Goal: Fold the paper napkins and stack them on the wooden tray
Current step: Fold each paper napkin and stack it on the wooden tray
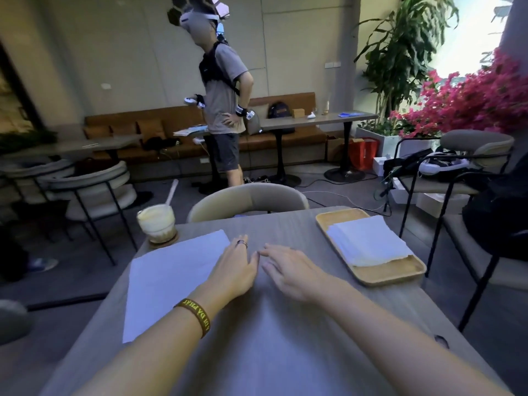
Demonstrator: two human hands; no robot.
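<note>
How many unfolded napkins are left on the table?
1 in view: the napkin lies flat on the left of the table, the left hand at its right edge. More sheets may be hidden beneath it.

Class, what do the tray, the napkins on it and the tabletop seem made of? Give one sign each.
Tray: light wood, matt, by its warm tan tone. Napkins: thin white paper, soft layered edges. Tabletop: probably grey wood-look laminate: streaked grain, slight sheen.
</note>
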